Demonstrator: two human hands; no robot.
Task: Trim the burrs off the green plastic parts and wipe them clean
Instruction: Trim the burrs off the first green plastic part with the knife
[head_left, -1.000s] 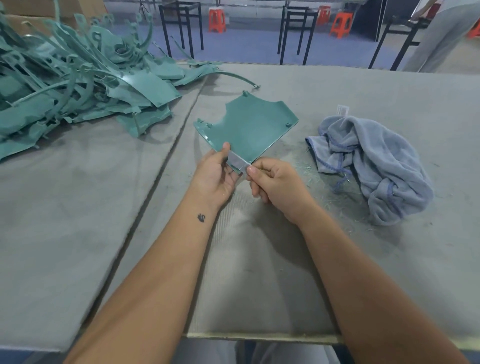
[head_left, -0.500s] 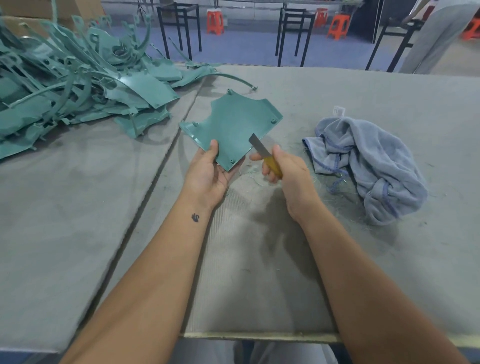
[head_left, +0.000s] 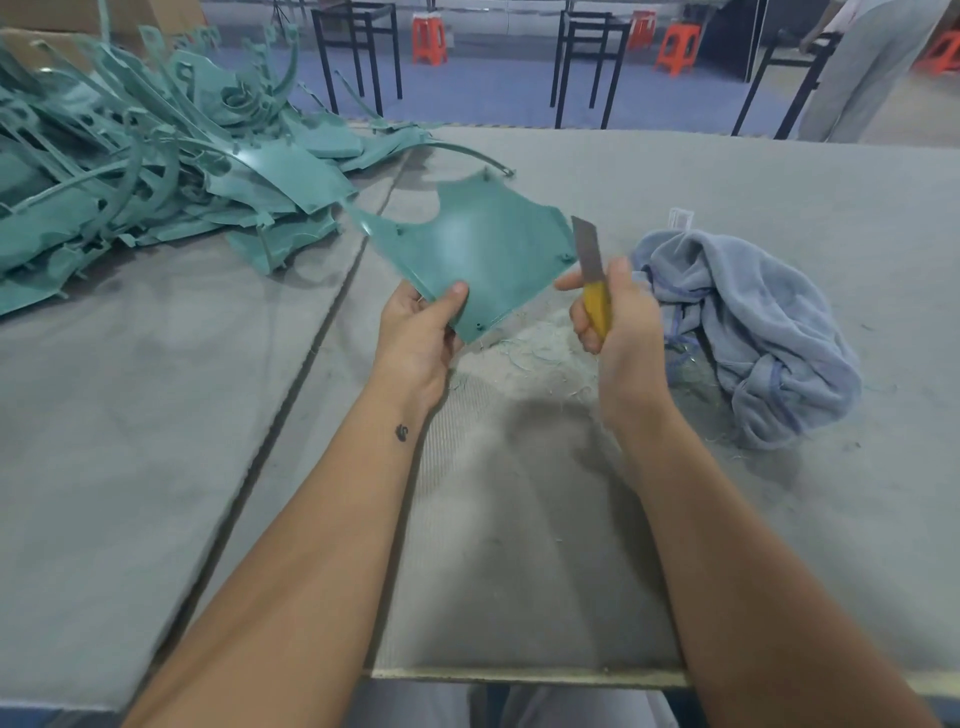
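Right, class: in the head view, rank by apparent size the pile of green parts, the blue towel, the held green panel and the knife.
1. Pile of green parts
2. Blue towel
3. Held green panel, though it looks close to the towel, so that pair is unsure
4. Knife

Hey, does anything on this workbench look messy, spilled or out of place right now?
Only work debris: thin pale shavings lie scattered on the grey table below the green part, between the hands. The blue cloth lies crumpled at the right. Nothing looks damaged.
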